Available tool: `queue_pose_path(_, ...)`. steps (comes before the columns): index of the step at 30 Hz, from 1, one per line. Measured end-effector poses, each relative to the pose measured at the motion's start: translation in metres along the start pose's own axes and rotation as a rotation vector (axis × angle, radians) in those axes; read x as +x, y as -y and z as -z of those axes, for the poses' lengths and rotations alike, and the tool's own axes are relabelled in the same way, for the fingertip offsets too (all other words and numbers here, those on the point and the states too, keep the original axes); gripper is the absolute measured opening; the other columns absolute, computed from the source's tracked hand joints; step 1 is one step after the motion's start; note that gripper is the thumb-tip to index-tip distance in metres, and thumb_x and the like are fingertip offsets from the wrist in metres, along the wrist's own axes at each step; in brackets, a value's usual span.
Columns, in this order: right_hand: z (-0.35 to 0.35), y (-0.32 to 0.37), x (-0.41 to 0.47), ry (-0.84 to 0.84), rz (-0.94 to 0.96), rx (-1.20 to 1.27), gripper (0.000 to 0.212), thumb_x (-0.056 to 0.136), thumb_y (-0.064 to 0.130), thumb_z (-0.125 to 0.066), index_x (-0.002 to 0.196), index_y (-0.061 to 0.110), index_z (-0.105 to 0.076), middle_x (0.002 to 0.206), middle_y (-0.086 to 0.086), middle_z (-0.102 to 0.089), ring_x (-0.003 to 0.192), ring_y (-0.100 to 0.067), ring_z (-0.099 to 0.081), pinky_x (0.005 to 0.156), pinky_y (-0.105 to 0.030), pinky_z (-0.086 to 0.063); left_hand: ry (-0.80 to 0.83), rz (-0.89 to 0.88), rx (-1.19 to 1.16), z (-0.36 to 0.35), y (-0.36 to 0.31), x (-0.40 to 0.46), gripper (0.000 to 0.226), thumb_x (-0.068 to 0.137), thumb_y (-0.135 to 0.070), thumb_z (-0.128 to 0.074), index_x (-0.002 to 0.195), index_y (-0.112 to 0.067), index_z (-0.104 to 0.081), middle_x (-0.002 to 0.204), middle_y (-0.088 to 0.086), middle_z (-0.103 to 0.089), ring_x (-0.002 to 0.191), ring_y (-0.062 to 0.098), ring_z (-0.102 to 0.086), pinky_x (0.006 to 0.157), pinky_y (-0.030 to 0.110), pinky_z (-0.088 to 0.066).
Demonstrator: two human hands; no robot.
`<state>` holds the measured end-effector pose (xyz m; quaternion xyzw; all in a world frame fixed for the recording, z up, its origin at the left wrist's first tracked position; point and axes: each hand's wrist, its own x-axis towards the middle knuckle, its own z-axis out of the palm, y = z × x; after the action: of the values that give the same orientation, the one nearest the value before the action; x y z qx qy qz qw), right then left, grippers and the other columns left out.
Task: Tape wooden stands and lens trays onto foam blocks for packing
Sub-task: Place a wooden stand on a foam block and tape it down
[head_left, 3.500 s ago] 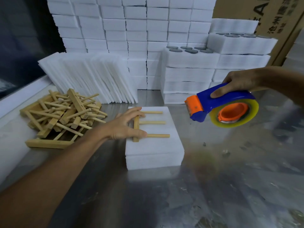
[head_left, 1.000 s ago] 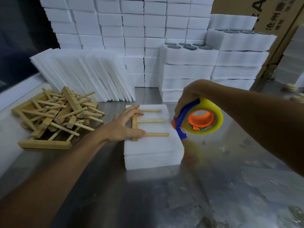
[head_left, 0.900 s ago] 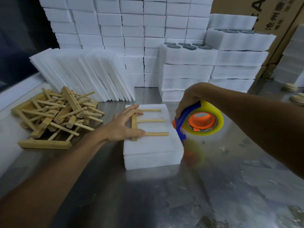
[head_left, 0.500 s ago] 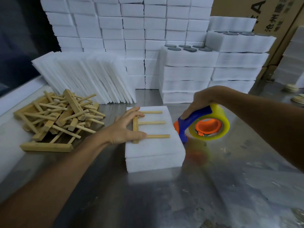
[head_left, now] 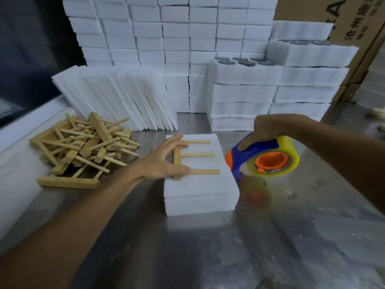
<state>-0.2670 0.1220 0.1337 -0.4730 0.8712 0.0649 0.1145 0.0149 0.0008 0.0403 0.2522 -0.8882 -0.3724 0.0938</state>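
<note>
Covering the wooden stand (head_left: 177, 161) bar partly, left hand (head_left: 164, 161) presses.

Wooden stand on foam block, tape dispenser alongside

My wooden stand (head_left: 178, 161), one bar with three dowels pointing right, lies flat atop the white two-layer foam block (head_left: 201, 189); my blue-orange tape dispenser (head_left: 264, 158) sits just beside the block's right edge.

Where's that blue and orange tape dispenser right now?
The tape dispenser is right of centre in the head view, gripped by the right hand, just off the right edge of the foam block.
</note>
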Motion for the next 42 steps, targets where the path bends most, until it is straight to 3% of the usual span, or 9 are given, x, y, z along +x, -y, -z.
queue_pose_path(7,0.01,0.031,-0.021,-0.447,0.091,-0.725,0.044,0.062,0.044,-0.078,0.083,0.024,-0.045,0.08,0.002,-0.047,0.091,-0.025,-0.063,0.067,-0.03,-0.039,0.008,-0.011,-0.005,0.0,0.0,0.002,0.088,0.049,-0.073,-0.068,0.13,-0.047,-0.043,0.157,-0.025,-0.014,0.149,0.015,-0.009,0.121,0.05,-0.016)
queue_pose_path(16,-0.023,-0.065,-0.02,-0.621,-0.07,-0.216,0.058,0.09,0.061,-0.059,0.064,0.014,-0.036,0.057,-0.002,-0.04,0.05,-0.02,-0.039,0.063,-0.034,-0.035,0.011,-0.002,-0.027,-0.001,-0.002,-0.001,0.089,0.05,-0.073,-0.067,0.13,-0.05,-0.038,0.157,-0.027,-0.009,0.15,0.009,-0.003,0.122,0.049,-0.009)
queue_pose_path(22,-0.098,-0.101,-0.026,-0.835,-0.093,0.081,0.047,0.091,0.044,-0.065,0.066,0.012,-0.042,0.058,-0.002,-0.042,0.058,-0.027,-0.042,0.071,-0.04,-0.033,-0.014,0.035,-0.142,-0.007,-0.004,-0.005,0.107,0.052,-0.067,-0.07,0.148,-0.043,-0.03,0.153,-0.035,0.0,0.15,0.007,0.007,0.123,0.048,-0.008)
queue_pose_path(26,-0.127,-0.113,-0.029,-0.799,-0.214,0.163,0.044,0.093,0.045,-0.063,0.074,0.008,-0.047,0.072,-0.016,-0.055,0.072,-0.035,-0.052,0.079,-0.049,-0.04,-0.051,0.029,-0.274,-0.016,-0.004,-0.01,0.103,0.064,-0.052,-0.077,0.15,-0.045,-0.02,0.15,-0.038,0.004,0.149,0.0,0.004,0.121,0.029,-0.011)
queue_pose_path(29,-0.134,-0.113,-0.035,-0.749,-0.256,0.143,0.044,0.09,0.046,-0.065,0.079,0.005,-0.053,0.079,-0.019,-0.057,0.077,-0.035,-0.05,0.083,-0.051,-0.045,-0.098,0.044,-0.416,-0.025,-0.003,-0.011,0.096,0.086,-0.02,-0.075,0.157,-0.034,-0.012,0.159,-0.026,0.005,0.144,-0.007,-0.007,0.099,0.003,-0.026)
queue_pose_path(31,-0.129,-0.103,-0.039,-0.712,-0.352,0.13,0.054,0.088,0.048,-0.066,0.104,-0.003,-0.058,0.109,-0.028,-0.057,0.102,-0.044,-0.051,0.095,-0.056,-0.041,-0.149,0.047,-0.48,-0.031,-0.005,-0.013,0.092,0.09,-0.016,-0.069,0.156,-0.036,-0.009,0.159,-0.025,0.003,0.142,-0.007,-0.012,0.085,-0.002,-0.036)
queue_pose_path(35,-0.114,-0.044,-0.053,-0.814,-0.107,0.329,0.064,0.089,0.04,-0.068,0.138,0.004,-0.048,0.138,-0.021,-0.048,0.122,-0.041,-0.047,0.102,-0.052,-0.038,-0.276,0.155,-0.646,-0.043,-0.011,-0.02,0.09,0.09,-0.038,-0.066,0.157,-0.034,-0.005,0.158,-0.024,-0.011,0.146,0.002,-0.02,0.114,0.024,-0.029)
queue_pose_path(38,-0.109,0.019,-0.066,-0.42,0.09,0.923,0.062,0.093,0.042,-0.066,0.144,0.015,-0.044,0.134,-0.004,-0.053,0.115,-0.02,-0.056,0.089,-0.033,-0.048,-0.348,0.233,-0.86,-0.049,-0.015,-0.025,0.059,0.093,-0.046,-0.059,0.145,-0.025,-0.041,0.133,-0.028,-0.055,0.12,-0.002,-0.056,0.104,0.023,-0.044)
queue_pose_path(42,-0.123,0.062,-0.07,-0.098,0.203,1.275,0.024,0.1,0.04,-0.055,0.116,0.026,-0.065,0.122,0.001,-0.069,0.094,-0.004,-0.07,0.078,-0.021,-0.057,-0.354,0.323,-0.932,-0.055,-0.015,-0.033,0.069,0.093,-0.053,-0.055,0.151,-0.019,-0.039,0.14,0.004,-0.058,0.124,0.023,-0.058,0.112,0.046,-0.039)
